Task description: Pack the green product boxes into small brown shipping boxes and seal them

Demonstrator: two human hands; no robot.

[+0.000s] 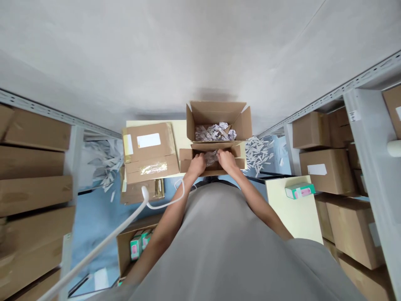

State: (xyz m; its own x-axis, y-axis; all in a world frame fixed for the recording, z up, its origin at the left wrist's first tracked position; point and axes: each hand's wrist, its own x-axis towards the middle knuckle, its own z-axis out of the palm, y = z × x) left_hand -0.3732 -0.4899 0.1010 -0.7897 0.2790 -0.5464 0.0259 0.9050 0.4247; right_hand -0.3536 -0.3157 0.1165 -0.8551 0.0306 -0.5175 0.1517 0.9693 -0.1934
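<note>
My left hand (pixel 198 164) and my right hand (pixel 227 160) reach into an open cardboard box (pixel 216 172) just in front of my body. Between them is a crumpled piece of clear bubble wrap (pixel 211 158). The fingers of both hands are curled closed on its two sides. Parts of the fingertips are hidden. Right behind stands a larger open cardboard box (pixel 217 110) with its flaps up. Crumpled white paper (pixel 222 131) and more clear plastic wrap (pixel 202 133) lie inside it.
A closed, taped carton (pixel 150 146) lies left on the cream table (pixel 180 129). A white cable (pixel 169 203) and pole (pixel 103 246) cross at lower left. Green boxes (pixel 136 247) fill a carton below. Another green box (pixel 300 191) sits on a side table. Loaded shelves flank both sides.
</note>
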